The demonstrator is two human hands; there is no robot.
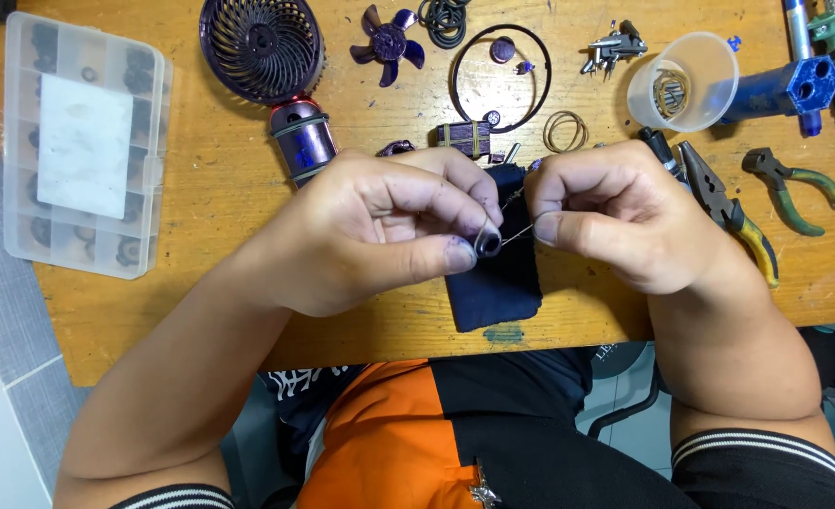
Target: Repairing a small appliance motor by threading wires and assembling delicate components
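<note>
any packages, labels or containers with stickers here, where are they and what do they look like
Parts box: far left of the table, clear plastic, rectangular, compartments of small dark parts.
Label: on the box lid, plain white rectangle.
Plastic cup: upper right, translucent white, on its side, rings inside.
No signs or screens.

Bright, even overhead light, soft shadows, sharp focus, slight wide-angle bending at edges.
</note>
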